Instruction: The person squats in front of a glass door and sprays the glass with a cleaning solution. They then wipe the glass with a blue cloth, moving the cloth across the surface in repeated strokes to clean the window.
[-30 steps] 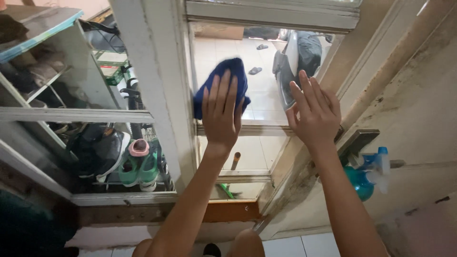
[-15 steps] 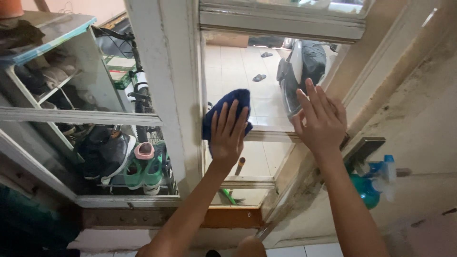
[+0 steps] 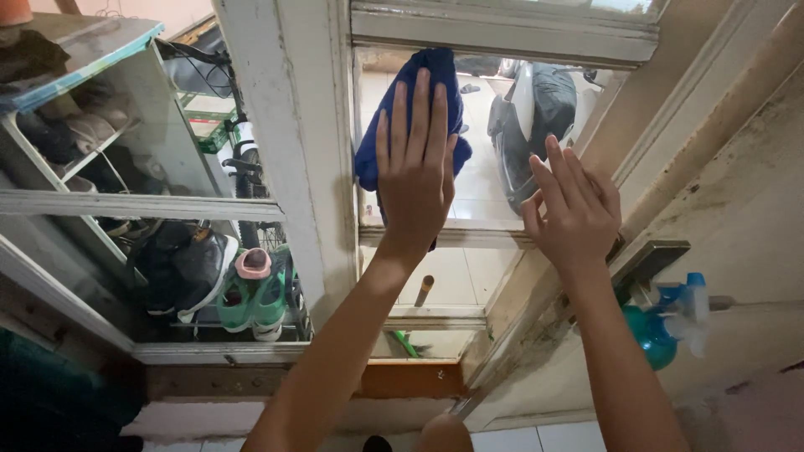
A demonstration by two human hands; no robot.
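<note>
My left hand [image 3: 416, 180] is raised flat against the clear glass pane [image 3: 490, 180] of the white-painted wooden door, palm forward, with the fingers extended and held close together. Under this palm I press a dark blue cloth [image 3: 394, 125] against the glass. The cloth is not gripped between fingers; it is pinned to the pane by the flat hand. Its upper edge reaches the top rail of the pane, and its lower folds hang down to the left of my wrist, beside the white wooden door stile [image 3: 293, 151].

My right hand [image 3: 578, 213] lies flat on the right part of the same pane, near the lower right corner, fingers extended and slightly spread. It holds nothing. The two hands are near each other but apart.

Through the glass I see a tiled floor with a parked grey scooter [image 3: 536, 117] behind the right hand. Below the pane a horizontal white glazing bar [image 3: 456, 237] separates it from a lower pane.

To the right, on the stained off-white wall, a dark metal door handle [image 3: 649, 259] projects just beyond my right wrist. A teal plastic spray bottle with a blue and white trigger head [image 3: 662, 322] hangs just below that handle.

To the left, behind a second glazed section, a shelf unit holds shoes, including a pair of green sneakers with pink openings [image 3: 251, 289] and a dark bag [image 3: 180, 268].
</note>
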